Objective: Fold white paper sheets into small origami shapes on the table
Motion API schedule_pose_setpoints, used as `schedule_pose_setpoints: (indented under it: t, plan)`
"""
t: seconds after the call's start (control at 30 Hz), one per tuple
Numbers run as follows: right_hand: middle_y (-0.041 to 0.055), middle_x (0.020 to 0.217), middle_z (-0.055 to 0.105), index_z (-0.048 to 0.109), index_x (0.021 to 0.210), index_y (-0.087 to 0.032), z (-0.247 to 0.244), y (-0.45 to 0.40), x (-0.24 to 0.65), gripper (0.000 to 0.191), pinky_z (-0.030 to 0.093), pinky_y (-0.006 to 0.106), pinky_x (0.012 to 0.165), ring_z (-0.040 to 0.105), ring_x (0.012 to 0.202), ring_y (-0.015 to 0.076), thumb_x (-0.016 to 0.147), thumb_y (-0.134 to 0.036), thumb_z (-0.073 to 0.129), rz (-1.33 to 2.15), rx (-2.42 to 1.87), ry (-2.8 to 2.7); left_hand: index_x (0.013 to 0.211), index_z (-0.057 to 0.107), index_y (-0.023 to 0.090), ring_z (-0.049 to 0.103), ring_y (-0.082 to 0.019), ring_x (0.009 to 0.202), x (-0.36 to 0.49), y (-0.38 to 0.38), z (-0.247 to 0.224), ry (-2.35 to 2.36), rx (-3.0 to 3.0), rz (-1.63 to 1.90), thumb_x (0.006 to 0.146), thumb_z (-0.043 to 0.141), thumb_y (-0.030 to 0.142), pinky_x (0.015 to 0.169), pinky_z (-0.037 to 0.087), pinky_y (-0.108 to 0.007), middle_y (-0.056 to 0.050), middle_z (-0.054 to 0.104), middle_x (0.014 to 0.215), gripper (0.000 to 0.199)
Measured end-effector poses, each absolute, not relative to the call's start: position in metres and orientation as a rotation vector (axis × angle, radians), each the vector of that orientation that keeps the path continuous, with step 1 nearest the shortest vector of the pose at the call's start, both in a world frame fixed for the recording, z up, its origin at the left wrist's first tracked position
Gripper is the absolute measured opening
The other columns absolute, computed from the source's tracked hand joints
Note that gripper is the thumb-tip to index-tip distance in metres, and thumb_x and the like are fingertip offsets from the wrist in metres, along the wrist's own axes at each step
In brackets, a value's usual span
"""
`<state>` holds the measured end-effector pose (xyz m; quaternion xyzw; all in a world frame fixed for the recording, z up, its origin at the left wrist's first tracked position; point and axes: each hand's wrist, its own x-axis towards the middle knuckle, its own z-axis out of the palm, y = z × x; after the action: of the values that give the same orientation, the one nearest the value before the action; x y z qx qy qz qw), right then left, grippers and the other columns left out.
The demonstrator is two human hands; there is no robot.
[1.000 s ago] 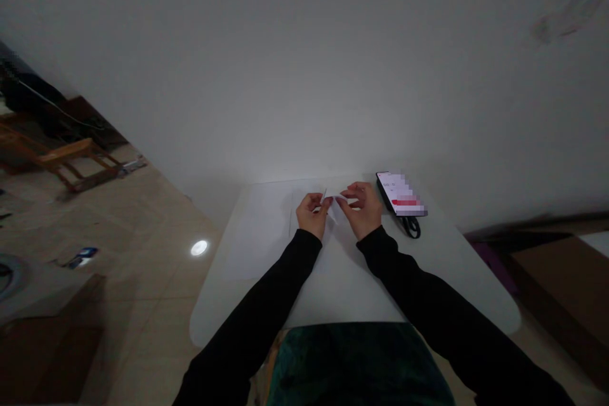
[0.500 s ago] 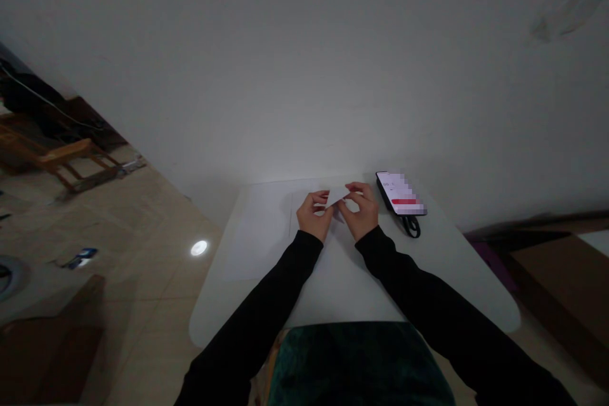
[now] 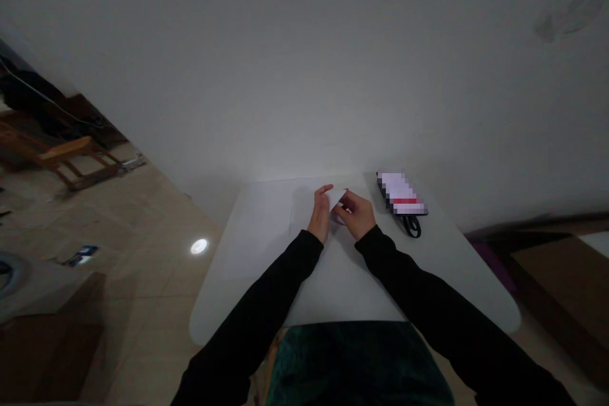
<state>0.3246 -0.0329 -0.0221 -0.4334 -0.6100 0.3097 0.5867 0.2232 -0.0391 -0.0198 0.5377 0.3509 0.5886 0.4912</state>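
- The left hand [image 3: 320, 219] stood half open, unclenched, its fingers [image 3: 325, 189] raised just beside the folded white paper [image 3: 337, 198]
- The right hand [image 3: 358, 216] was curled, pinching that paper from the right between its fingertips
- The paper was held up between both hands, over the far part of the white table [image 3: 247, 304]
- A smartphone [image 3: 402, 193] lay on the table just right of the right hand, its screen pixelated, a black cable [image 3: 412, 226] at its near end
- A pale sheet [image 3: 257, 235] lay flat left of the hands
- A wooden chair [image 3: 52, 155] stood well off on the tiled floor [image 3: 143, 222]
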Motion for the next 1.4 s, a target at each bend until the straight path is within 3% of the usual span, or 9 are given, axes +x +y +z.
schedule_pose_setpoints:
  t: [0.3,0.4,0.5,0.67,0.8,0.93,1.07,1.2,1.4]
  plan:
    - [-0.0039,0.052,0.048,0.049,0.052,-0.019,-0.024,-0.045,0.317,0.021,0.043,0.025,0.050,0.044,0.048,0.0095,0.069,-0.027,0.059,0.558,-1.050,-1.379,0.113,0.054,0.017,0.060,-0.019,0.089,0.223,-0.037,-0.026,0.885,1.422,1.476,0.082,0.031,0.063,0.083,0.048,-0.033,-0.010,0.062,0.095,0.060]
    - [-0.0007,0.063,0.053,0.056,0.058,-0.021,-0.021,-0.046,0.316,0.017,0.050,0.032,0.068,0.051,0.058,0.0121,0.074,-0.026,0.055,0.515,-0.921,-1.492,0.106,0.057,0.015,0.059,-0.020,0.094,0.223,-0.036,-0.026,0.947,1.418,1.534,0.080,0.032,0.066,0.087,0.046,-0.034,-0.011,0.063,0.100,0.063]
    - [0.0028,0.073,0.058,0.063,0.068,-0.022,-0.020,-0.045,0.315,0.014,0.047,0.039,0.086,0.058,0.072,0.0159,0.077,-0.026,0.054,0.523,-0.812,-1.558,0.097,0.059,0.014,0.060,-0.021,0.092,0.223,-0.034,-0.023,1.005,1.360,1.586,0.077,0.037,0.068,0.086,0.046,-0.035,-0.011,0.064,0.095,0.062]
    - [0.0047,0.079,0.061,0.066,0.072,-0.021,-0.028,-0.038,0.317,0.019,0.041,0.041,0.096,0.060,0.093,0.0195,0.081,-0.030,0.052,0.648,-0.697,-1.644,0.090,0.060,0.015,0.062,-0.020,0.084,0.218,-0.030,-0.025,1.012,1.321,1.624,0.075,0.047,0.063,0.082,0.048,-0.034,-0.010,0.066,0.086,0.052]
    - [0.0047,0.081,0.064,0.065,0.071,-0.021,-0.035,-0.032,0.318,0.019,0.049,0.036,0.081,0.061,0.084,0.0184,0.079,-0.035,0.054,0.745,-0.736,-1.671,0.088,0.061,0.014,0.062,-0.020,0.087,0.215,-0.024,-0.032,1.005,1.294,1.544,0.075,0.049,0.061,0.085,0.047,-0.034,-0.011,0.066,0.088,0.050]
    - [0.0069,0.097,0.063,0.064,0.090,-0.020,-0.035,-0.032,0.317,0.021,0.049,0.027,0.058,0.058,0.065,0.0129,0.075,-0.029,0.053,0.728,-0.887,-1.508,0.097,0.060,0.016,0.060,-0.019,0.098,0.216,-0.021,-0.038,0.956,1.411,1.463,0.080,0.048,0.053,0.089,0.045,-0.034,-0.011,0.064,0.099,0.043]
    - [0.0034,0.083,0.062,0.063,0.082,-0.020,-0.031,-0.036,0.316,0.016,0.046,0.026,0.057,0.054,0.062,0.0126,0.071,-0.023,0.052,0.676,-0.906,-1.424,0.111,0.050,0.018,0.056,-0.019,0.102,0.222,-0.030,-0.035,0.893,1.536,1.427,0.082,0.049,0.047,0.091,0.044,-0.033,-0.012,0.059,0.109,0.042]
    - [0.0021,0.071,0.057,0.059,0.067,-0.020,-0.025,-0.040,0.316,0.007,0.045,0.028,0.062,0.055,0.069,0.0155,0.069,-0.023,0.054,0.572,-0.924,-1.337,0.125,0.034,0.020,0.058,-0.019,0.096,0.227,-0.045,-0.021,0.822,1.576,1.424,0.076,0.061,0.041,0.087,0.046,-0.034,-0.011,0.054,0.113,0.059]
    - [-0.0003,0.068,0.047,0.058,0.067,-0.020,-0.023,-0.041,0.314,0.012,0.039,0.024,0.053,0.046,0.059,0.0118,0.074,-0.025,0.050,0.647,-0.904,-1.505,0.120,0.040,0.023,0.059,-0.015,0.080,0.225,-0.047,-0.018,0.940,1.417,1.468,0.085,0.043,0.050,0.078,0.048,-0.029,-0.007,0.057,0.097,0.045]
